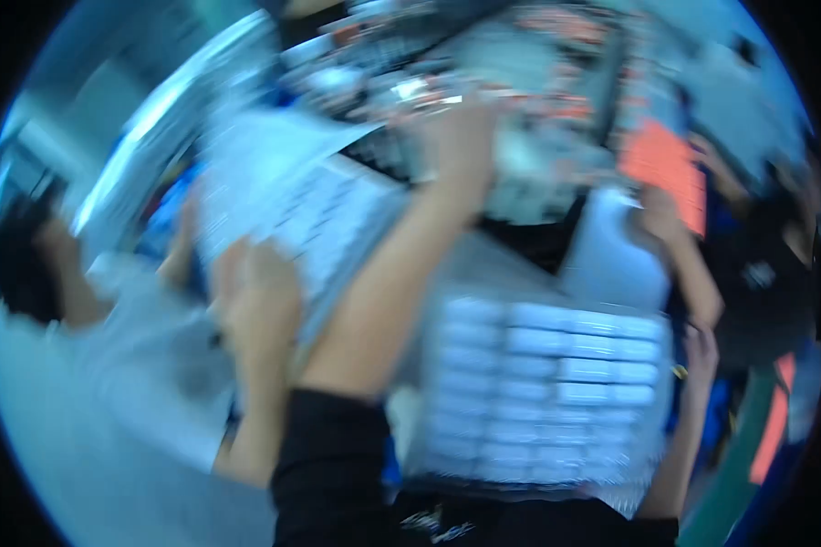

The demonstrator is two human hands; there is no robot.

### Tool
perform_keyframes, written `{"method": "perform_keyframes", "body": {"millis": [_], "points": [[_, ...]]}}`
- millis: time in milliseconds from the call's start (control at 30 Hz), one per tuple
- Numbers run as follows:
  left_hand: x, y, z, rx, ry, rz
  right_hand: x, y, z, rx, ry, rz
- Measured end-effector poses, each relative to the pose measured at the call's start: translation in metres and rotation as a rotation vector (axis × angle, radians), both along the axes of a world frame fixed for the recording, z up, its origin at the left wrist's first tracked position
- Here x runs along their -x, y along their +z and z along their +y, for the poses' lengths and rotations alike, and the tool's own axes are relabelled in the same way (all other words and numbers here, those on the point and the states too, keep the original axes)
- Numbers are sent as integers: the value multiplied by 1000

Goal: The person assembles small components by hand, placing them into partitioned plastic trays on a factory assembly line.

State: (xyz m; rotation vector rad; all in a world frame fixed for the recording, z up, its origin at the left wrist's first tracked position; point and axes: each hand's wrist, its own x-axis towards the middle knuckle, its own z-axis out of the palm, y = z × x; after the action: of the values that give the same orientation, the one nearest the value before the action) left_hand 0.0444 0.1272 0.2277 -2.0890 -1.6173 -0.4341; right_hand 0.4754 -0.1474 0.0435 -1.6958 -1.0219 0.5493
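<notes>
My left arm stretches forward from a black sleeve. My left hand [461, 137] is over a jumble of small orange, white and metallic parts [410, 91], its fingers too smeared by motion to read. On the right, my right hand [700, 354] is beside the right edge of a translucent tray [436, 447]; whether it grips that edge is unclear. Rows of white rectangular blocks or pockets [538, 415] fill this tray, which lies close in front of my body.
At left, a co-worker's hand [260, 283] is beside another white tray [337, 219] and a pale sheet [255, 164]. At right, another co-worker's hand [657, 211] is near a pale, smooth piece [611, 251] and an orange sheet [666, 169]. Everything is blurred.
</notes>
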Motion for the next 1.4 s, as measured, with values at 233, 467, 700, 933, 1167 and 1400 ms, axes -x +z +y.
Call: {"method": "perform_keyframes", "body": {"millis": [233,467,700,933,1167,1400], "points": [[9,-10,40,-191,-43,185,133,167,-93,122,413,-542],[23,12,-78,250,-60,-207,151,143,-111,181,485,-957],[23,-5,-251,532,-581,-546,146,164,-97,200,640,-981],[28,-44,-246,556,-711,-382,148,168,-74,316,662,-1103],[35,-44,-239,604,-739,-331,137,179,-67,312,659,-756],[-8,-40,-199,575,-664,-54,147,170,-48,364,794,-1224]]}}
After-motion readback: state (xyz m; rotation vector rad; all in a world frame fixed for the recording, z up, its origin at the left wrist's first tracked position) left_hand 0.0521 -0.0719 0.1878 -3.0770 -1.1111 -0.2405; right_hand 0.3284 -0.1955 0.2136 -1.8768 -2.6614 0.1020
